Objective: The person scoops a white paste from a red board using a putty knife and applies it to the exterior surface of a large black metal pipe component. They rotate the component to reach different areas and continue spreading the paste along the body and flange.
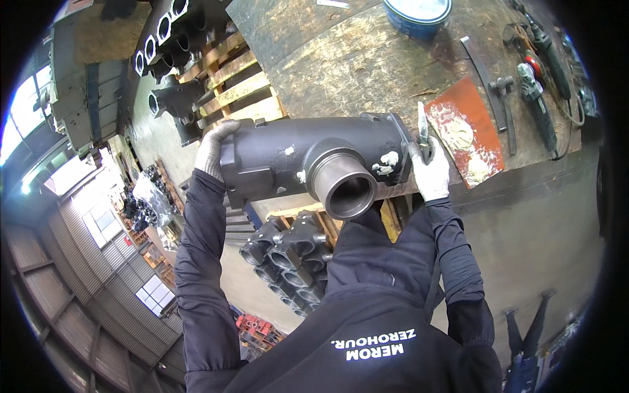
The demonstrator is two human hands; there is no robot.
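A large black cast pipe body [275, 147] lies across the near edge of the workbench, its bare metal spigot pointing toward me. Patches of pale putty [389, 159] dot its surface. My left hand [213, 147], in a light glove, is closed around the flange at the casting's left end. My right hand [430, 175], also gloved, grips a putty knife [422, 121] with its whitish blade pointing away from me. Fingers of that hand also touch the right flange. Close to it on the bench is a reddish-brown sheet [452, 108] smeared with putty.
On the bench [314, 59] stand a blue tub [413, 25] at the far side, a metal bar [483, 82] and power tools [537, 98] with cables to the right. Wooden pallets [239, 82] and several black castings [295, 252] are beyond the bench's left side and below.
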